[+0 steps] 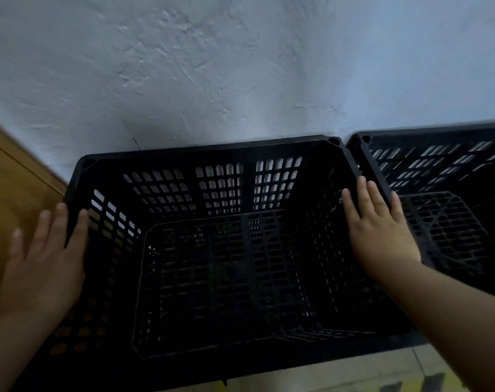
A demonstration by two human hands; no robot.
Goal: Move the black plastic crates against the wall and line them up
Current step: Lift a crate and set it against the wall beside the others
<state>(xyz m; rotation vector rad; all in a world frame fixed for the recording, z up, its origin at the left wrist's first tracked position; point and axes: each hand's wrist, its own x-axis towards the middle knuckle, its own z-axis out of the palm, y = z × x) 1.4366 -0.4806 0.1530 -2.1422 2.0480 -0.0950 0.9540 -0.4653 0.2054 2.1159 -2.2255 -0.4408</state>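
The black plastic crate (226, 264) sits against the far wall (240, 66); left hand (42, 264) and right hand (382, 230) lay straight fingers over its side rims

Far side: rough plastered wall (240, 66), whitish-blue, trowel marks all over, with a thin dark crack (131, 135) low down, left of centre. Left: brown wood panel (11, 188), grooved edge running diagonally, meeting the wall. Near right: pale floor (353, 369) strip, with blurred yellow and dark patches at its near edge. Light is dim and cool.
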